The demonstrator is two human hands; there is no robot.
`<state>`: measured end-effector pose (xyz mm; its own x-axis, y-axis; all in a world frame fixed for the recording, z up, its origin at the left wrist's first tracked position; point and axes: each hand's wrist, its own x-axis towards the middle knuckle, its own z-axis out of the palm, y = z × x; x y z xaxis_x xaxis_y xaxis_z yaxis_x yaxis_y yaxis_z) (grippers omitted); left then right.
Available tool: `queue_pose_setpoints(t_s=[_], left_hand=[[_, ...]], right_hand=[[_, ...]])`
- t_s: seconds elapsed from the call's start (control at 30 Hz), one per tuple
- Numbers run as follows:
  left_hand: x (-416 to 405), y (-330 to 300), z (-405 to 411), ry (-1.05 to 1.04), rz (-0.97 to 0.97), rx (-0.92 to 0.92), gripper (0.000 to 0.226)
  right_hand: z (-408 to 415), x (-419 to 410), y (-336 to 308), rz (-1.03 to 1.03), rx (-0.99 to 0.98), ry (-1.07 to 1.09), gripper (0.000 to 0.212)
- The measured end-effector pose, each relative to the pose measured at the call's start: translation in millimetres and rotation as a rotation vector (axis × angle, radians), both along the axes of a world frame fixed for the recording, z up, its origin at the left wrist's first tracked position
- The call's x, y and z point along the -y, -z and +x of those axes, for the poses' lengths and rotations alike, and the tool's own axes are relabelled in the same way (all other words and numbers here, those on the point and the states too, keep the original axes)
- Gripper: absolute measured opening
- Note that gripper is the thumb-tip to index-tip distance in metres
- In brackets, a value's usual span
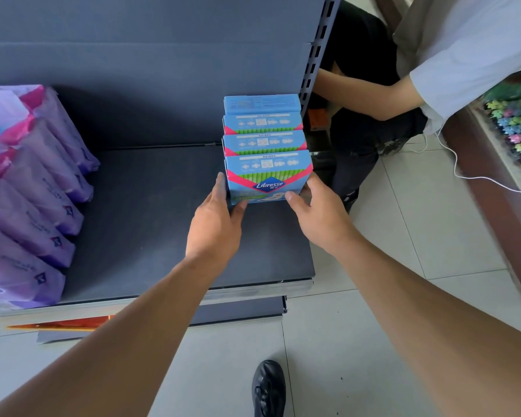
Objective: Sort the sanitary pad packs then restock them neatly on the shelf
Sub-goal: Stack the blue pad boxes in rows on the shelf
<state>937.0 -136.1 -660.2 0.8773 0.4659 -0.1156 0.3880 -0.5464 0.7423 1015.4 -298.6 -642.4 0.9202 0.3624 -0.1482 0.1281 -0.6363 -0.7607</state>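
Note:
Several blue Libresse pad boxes stand in a row front to back at the right end of the dark shelf (151, 224). The front blue box (268, 176) faces me with its logo. My left hand (215, 224) grips its left side, thumb on the front lower corner. My right hand (316, 212) grips its right side, thumb on the front lower edge. Behind it stand more blue boxes (263, 141). Purple pad packs (33, 188) are lined up along the shelf's left end.
The shelf's grey back panel (151, 70) rises behind, with a slotted upright post (316, 55) at the right. Another person (433, 61) in a white shirt crouches right of the post. A counter (494, 164) and white cable are at far right. My black shoe (268, 386) is on the tile floor.

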Motion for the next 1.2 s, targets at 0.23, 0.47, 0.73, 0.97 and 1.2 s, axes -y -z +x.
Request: queue_pose_setpoints(t_s=[0.23, 0.47, 0.73, 0.97, 1.2], left_hand=[[2, -5, -1, -0.019, 0.031, -0.008, 0.037], [2, -3, -2, -0.012, 0.044, -0.014, 0.033], [10, -26, -30, -0.049, 0.114, -0.049, 0.058], [49, -63, -103, 0.226, 0.357, 0.178, 0.042], [157, -80, -189, 0.669, 0.283, 0.116, 0.033]], right_hand=[[-2, 1, 5, -0.014, 0.029, 0.015, 0.034], [-2, 0, 8, -0.034, 0.028, 0.008, 0.037], [-29, 17, -11, -0.147, 0.105, 0.086, 0.054], [-135, 75, -48, -0.437, 0.402, 0.063, 0.040], [-281, 187, -58, -0.503, 0.156, 0.347, 0.044]])
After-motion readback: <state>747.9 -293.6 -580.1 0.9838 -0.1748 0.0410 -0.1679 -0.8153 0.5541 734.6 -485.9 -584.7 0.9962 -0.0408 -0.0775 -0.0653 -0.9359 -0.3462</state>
